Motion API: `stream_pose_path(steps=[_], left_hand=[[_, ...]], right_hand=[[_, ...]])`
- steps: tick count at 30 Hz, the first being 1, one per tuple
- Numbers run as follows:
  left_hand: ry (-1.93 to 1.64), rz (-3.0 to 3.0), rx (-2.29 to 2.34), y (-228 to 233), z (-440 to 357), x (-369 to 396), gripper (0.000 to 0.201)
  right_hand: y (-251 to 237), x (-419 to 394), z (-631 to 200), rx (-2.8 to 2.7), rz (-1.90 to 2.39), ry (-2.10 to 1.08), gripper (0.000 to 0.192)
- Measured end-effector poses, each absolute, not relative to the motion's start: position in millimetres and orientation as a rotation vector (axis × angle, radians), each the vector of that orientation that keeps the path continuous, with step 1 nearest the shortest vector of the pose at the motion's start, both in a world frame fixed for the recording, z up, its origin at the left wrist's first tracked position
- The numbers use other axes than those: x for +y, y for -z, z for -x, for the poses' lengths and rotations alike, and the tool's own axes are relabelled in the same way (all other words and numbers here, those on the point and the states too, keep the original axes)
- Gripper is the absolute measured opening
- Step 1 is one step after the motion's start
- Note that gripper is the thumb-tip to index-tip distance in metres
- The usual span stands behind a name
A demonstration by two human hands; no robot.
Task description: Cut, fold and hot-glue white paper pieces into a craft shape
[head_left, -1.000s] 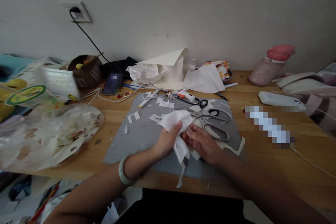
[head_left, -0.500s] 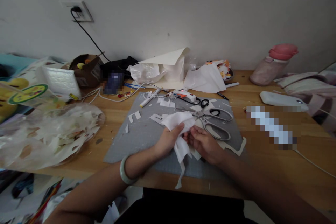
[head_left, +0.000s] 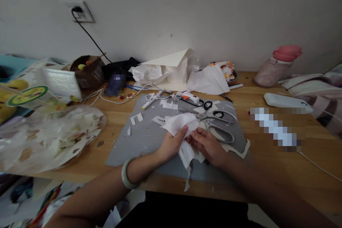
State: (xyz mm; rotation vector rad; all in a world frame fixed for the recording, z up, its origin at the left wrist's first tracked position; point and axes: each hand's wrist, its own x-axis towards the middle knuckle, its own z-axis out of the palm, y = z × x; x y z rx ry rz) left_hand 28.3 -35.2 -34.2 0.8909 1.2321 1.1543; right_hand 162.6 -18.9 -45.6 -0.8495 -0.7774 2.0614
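Note:
A crumpled piece of thin white tissue [head_left: 177,123] is pinched by my left hand [head_left: 175,142], thumb on top, with a bangle on that wrist. One torn strip of it hangs down toward the table's front edge. Close against it, my right hand [head_left: 207,144] has curled fingers gripping the tissue's right side; the fingertips are partly hidden. Both hands are above a grey cutting mat [head_left: 144,131]. Just beyond my right hand lie grey-handled scissors [head_left: 224,137] and a smaller black-handled pair [head_left: 208,105]. Cut paper scraps [head_left: 137,118] are scattered on the mat.
A white pen [head_left: 152,100] and a white glue gun [head_left: 191,97] lie at the mat's back edge. On the left is a plastic bag of scraps [head_left: 53,139]. A pink-lidded bottle [head_left: 275,66] and a pale elongated device [head_left: 288,103] stand right. White cables cross the wooden table [head_left: 315,171].
The hanging strip of tissue has swung slightly to the right. Both hands keep nearly the same place and hold, with only small finger shifts.

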Motion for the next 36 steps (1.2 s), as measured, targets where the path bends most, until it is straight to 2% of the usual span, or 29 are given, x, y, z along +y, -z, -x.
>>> stream_pose_path(steps=[5,11,16,20,27,36], left_hand=[[-1.043,-0.863,1.130,31,-29,-36,0.034],[-1.058,-0.718,0.998,30,-31,-37,0.031],[-1.126,-0.608,1.039,26,-32,-36,0.026],[-1.137,-0.583,1.055,30,-31,-36,0.030],[-1.196,-0.892,1.287,36,-30,-37,0.034],[-1.139,-0.795,1.183,31,-29,-36,0.028]], right_hand=[[48,-20,-164,-0.758,0.846,-2.070,0.030],[48,-19,-165,-0.745,0.768,-2.107,0.024],[43,-17,-169,-0.704,0.673,-2.170,0.023],[39,-18,-168,-0.766,0.657,-2.191,0.022],[49,-21,-160,-0.753,0.819,-2.081,0.023],[53,-21,-164,-0.753,0.769,-2.117,0.023]])
